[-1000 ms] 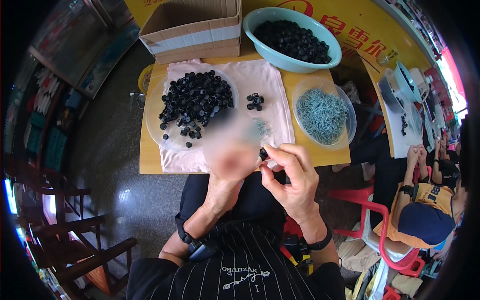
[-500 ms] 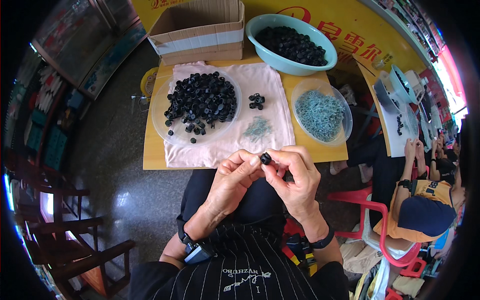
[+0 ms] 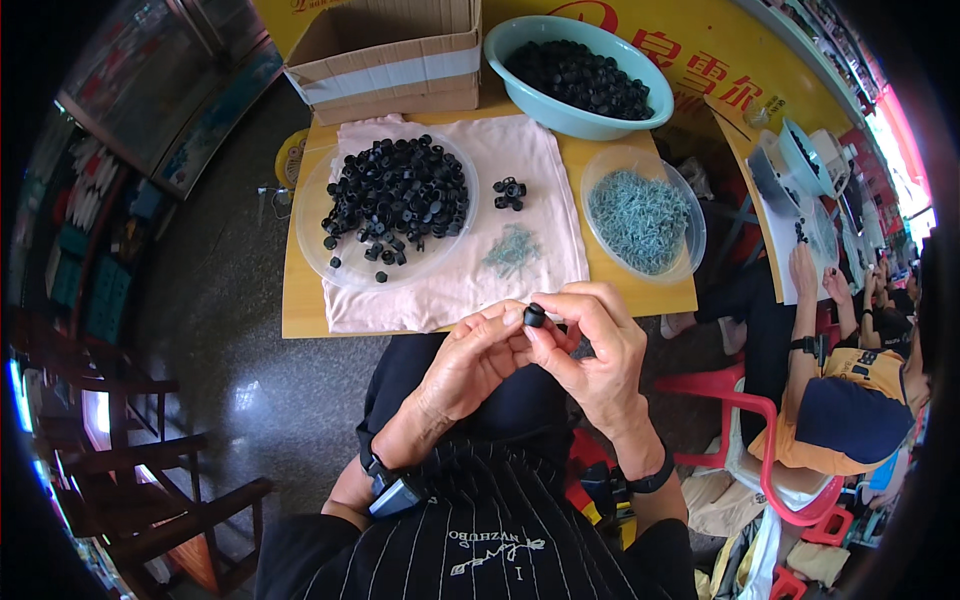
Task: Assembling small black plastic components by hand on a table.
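Note:
A small black plastic cap (image 3: 535, 316) is between my two hands, just in front of the table's near edge. My right hand (image 3: 597, 345) pinches it between thumb and fingertips. From the other side, my left hand (image 3: 470, 360) meets it, thumb and bent fingers closed at its edge; what lies under those fingertips is hidden. On the pink cloth (image 3: 400, 311) ahead lie a little cluster of black caps (image 3: 509, 193) and a small heap of silvery screws (image 3: 512, 250). Many more black caps (image 3: 396, 195) are piled on a clear round tray (image 3: 318, 232) at the left.
A clear oval tub (image 3: 693, 262) of screws stands at the table's right. Behind are a pale blue basin (image 3: 575, 120) of black parts and an open cardboard box (image 3: 385, 82). A person in a yellow-and-navy top (image 3: 850, 410) works at another table, beside a red plastic chair (image 3: 735, 390).
The black cap has been turned between my fingers, now showing a smooth rounded side. My hands stay almost in place. The co-worker's hands have moved apart.

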{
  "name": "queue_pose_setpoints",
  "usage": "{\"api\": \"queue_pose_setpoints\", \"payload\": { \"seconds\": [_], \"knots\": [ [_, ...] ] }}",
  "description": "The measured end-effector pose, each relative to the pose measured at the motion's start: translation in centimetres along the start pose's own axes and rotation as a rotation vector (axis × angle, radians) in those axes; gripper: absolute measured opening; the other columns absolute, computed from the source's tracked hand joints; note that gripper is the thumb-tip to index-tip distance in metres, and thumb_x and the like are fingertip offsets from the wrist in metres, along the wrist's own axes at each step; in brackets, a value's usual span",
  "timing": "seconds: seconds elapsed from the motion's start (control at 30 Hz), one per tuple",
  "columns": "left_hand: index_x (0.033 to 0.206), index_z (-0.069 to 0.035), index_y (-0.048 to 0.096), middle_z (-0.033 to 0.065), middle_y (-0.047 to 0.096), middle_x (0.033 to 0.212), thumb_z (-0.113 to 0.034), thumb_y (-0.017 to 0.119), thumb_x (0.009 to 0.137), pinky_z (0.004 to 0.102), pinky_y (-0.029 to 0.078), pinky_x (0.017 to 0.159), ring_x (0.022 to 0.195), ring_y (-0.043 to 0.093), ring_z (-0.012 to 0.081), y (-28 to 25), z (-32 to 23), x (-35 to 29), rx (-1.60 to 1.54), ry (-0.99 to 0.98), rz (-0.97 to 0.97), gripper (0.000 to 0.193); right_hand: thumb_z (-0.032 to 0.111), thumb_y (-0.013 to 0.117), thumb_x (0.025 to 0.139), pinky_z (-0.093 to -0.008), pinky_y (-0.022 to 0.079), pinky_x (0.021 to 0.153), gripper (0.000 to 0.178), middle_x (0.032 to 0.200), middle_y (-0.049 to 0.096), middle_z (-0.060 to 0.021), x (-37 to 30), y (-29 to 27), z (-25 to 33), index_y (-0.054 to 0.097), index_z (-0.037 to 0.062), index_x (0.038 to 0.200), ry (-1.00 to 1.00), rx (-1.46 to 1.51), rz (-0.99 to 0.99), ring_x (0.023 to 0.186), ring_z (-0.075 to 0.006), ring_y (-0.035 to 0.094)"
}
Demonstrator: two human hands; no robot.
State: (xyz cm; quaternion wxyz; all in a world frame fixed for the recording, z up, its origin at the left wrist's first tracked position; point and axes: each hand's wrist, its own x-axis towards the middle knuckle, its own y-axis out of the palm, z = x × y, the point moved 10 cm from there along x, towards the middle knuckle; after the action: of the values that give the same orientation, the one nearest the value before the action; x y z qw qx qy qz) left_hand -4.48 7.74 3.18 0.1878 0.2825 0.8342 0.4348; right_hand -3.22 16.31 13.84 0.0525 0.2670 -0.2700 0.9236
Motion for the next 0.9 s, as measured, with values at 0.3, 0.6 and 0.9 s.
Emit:
{"api": "queue_pose_setpoints", "payload": {
  "seconds": [0.3,0.6,0.9],
  "knots": [
    [0.110,0.002,0.056,0.0142,0.062,0.105,-0.029,0.047,0.097,0.0357,0.047,0.093,0.100,0.061,0.0218,0.1,-0.3,1.5,-0.031,0.008,0.071,0.035,0.000,0.075,0.066,-0.0307,0.050,0.063,0.031,0.089,0.058,-0.0056,1.1,0.3,-0.3,0.064,0.0051,0.094,-0.046,-0.095,-0.010,0.077,-0.0216,0.059],
    [0.111,0.003,0.055,0.0143,0.061,0.103,-0.027,0.045,0.098,0.0345,0.046,0.093,0.100,0.060,0.0218,-2.4,0.0,2.2,-0.116,-0.009,-0.040,0.034,0.001,0.074,0.068,-0.0311,0.049,0.062,0.027,0.087,0.058,-0.0064,2.1,1.8,-0.8,0.063,0.0028,0.092,-0.137,-0.132,0.038,0.074,-0.0215,0.057],
    [0.120,0.003,0.052,0.0124,0.061,0.106,-0.033,0.039,0.101,0.0369,0.045,0.097,0.103,0.059,0.0206,-3.4,-1.4,3.2,0.083,-0.004,0.043,0.043,0.007,0.076,0.070,-0.0295,0.049,0.060,0.025,0.085,0.060,-0.0088,5.7,1.8,-4.0,0.064,0.0043,0.092,-0.049,-0.180,0.095,0.077,-0.0212,0.060]
  ]
}}
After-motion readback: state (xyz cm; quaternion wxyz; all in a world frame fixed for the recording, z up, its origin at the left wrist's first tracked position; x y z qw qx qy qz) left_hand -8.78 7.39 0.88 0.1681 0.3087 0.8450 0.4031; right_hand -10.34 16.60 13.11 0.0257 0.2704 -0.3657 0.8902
